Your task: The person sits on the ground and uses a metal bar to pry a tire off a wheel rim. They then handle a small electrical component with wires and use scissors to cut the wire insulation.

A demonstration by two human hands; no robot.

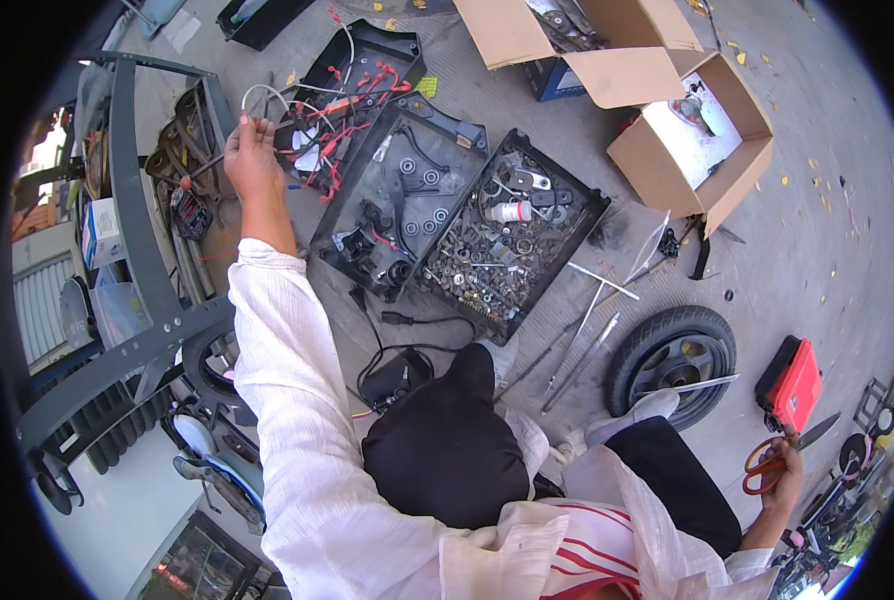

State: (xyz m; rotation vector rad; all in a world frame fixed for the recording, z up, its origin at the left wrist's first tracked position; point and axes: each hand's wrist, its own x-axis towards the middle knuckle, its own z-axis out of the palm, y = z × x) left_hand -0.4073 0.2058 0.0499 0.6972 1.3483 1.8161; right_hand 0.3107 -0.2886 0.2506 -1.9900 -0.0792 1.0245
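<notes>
At the far left, my left hand (256, 168) is closed, fingertips pinching a thin white cable (266, 89). That cable loops over toward a black tray (415, 44) of tangled cables and red connectors (375, 78). On the right side, my right hand (786, 484) grips a pair of scissors (763, 468) by its orange-red handles, blades pointing away to the upper right. Whether the blades are parted I cannot make out. The scissors are far from the cable, with my knees between the two hands.
Beside the cable tray lie a tray with bearings and levers (437, 185) and a tray of bolts and nuts (477, 265). A T-handle wrench (592, 296), a small wheel (672, 365), a red case (797, 385) and open cardboard boxes (682, 170) rest on the ground. A metal rack (132, 190) stands left.
</notes>
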